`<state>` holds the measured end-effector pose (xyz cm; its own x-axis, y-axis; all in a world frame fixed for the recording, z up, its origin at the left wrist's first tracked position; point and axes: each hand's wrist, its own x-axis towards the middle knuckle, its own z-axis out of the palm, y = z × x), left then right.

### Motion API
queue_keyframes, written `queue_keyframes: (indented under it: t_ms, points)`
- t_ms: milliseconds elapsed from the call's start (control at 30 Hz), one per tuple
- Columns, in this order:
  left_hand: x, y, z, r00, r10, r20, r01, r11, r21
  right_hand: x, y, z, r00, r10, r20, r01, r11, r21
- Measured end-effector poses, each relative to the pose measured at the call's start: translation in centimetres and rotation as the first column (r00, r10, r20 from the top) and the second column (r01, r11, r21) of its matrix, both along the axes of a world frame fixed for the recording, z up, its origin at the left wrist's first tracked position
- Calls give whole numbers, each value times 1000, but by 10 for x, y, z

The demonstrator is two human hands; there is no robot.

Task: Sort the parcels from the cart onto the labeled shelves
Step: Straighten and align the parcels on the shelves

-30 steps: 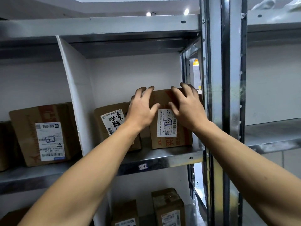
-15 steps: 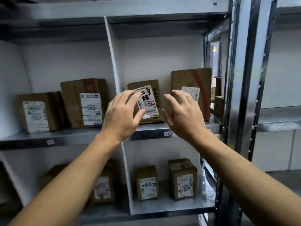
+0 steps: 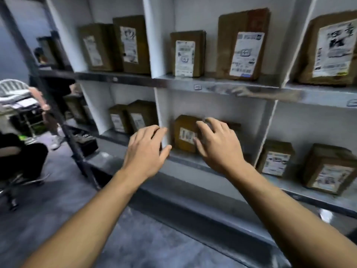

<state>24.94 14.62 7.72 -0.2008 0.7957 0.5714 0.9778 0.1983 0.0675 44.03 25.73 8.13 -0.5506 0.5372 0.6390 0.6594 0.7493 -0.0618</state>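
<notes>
Brown cardboard parcels with white labels stand upright on two metal shelves split by white dividers. Both my hands float empty in front of the lower shelf point(image 3: 195, 163), fingers spread and relaxed. My left hand point(image 3: 145, 149) is just before a white divider point(image 3: 161, 113). My right hand point(image 3: 216, 146) hovers in front of a small parcel point(image 3: 184, 133), partly covering it. On the upper shelf point(image 3: 212, 86) stand a labelled parcel point(image 3: 186, 55) and a taller one point(image 3: 244, 47). The view is blurred by motion.
More parcels point(image 3: 276, 157) stand in the bays to the right and left. A dark metal post point(image 3: 44, 89) marks the rack's left end. Beyond it a person point(image 3: 44, 60) stands near a cart point(image 3: 19, 101), and a seated person's dark legs point(image 3: 21, 153) are at the left edge. Grey floor lies below.
My view has swung left and down from the right end of the upper shelf. Both hands came off the parcel they pressed and now hang empty before the lower shelf.
</notes>
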Motion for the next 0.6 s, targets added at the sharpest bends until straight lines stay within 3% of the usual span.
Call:
queue_keyframes:
  t_ms: [300,600]
  points:
    - [-108,-82,-51,965,248,90,-231,958,-168,-135,-47,-46,971,201,133,-175,968,-182]
    - [-223,-49,-68,938,328,111,-297,927,-228,-267,-13,-71,943,280,177,-226,935,-274]
